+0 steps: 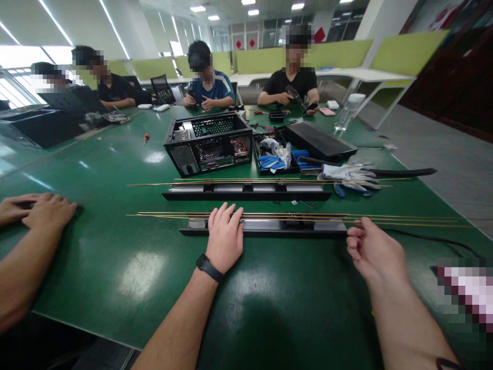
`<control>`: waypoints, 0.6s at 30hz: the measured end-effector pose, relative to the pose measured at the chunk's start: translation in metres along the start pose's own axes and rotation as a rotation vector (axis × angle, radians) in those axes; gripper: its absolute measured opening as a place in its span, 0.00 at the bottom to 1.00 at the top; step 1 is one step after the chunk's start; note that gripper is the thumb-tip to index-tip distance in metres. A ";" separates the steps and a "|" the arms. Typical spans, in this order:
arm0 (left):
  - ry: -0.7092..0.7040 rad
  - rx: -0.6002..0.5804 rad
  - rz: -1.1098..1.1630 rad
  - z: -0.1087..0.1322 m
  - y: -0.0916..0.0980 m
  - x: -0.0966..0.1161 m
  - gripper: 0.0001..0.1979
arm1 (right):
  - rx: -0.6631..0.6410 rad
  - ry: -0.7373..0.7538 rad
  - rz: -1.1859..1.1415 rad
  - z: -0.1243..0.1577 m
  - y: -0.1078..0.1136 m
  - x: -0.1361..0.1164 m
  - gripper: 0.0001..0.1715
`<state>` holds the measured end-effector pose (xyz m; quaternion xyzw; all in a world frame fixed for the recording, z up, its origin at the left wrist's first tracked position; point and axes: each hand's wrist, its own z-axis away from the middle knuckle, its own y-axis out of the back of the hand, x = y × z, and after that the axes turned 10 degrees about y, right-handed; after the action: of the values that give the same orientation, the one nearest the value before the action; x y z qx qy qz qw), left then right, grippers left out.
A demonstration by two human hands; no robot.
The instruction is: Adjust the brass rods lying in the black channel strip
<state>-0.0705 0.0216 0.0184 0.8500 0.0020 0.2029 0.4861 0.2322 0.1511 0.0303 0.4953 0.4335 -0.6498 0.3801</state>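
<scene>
A long black bar with a silvery inner strip [262, 226] lies across the table in front of me. Several thin brass-coloured rods [416, 221] run along its top and stick out past both ends. My left hand [226, 239], with a black watch on the wrist, rests on the bar's left half, fingers stretched over the rods. At the bar's right end, the bent fingers of my right hand [375, 249] pinch a thin rod; its exact grip is partly hidden. Beyond lies a second, similar black bar [246, 196] with more rods on it.
Behind the bars are an open black computer case [208, 144], a black tray [295, 162] holding gloves, another pair of gloves [348, 177] and a dark panel [321, 139]. A clear bottle [348, 113] stands farther right. A neighbour's hands [50, 208] rest at left; other people sit opposite.
</scene>
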 end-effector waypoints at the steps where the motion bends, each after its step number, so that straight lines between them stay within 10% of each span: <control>1: 0.001 0.002 0.003 0.000 0.000 0.000 0.20 | -0.016 -0.021 0.008 0.005 -0.004 -0.001 0.17; 18: -0.004 -0.002 0.002 0.000 0.000 0.000 0.20 | -0.061 -0.017 0.029 0.011 -0.010 -0.001 0.15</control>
<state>-0.0709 0.0217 0.0187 0.8498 -0.0001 0.2020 0.4869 0.2192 0.1443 0.0343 0.4842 0.4426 -0.6348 0.4083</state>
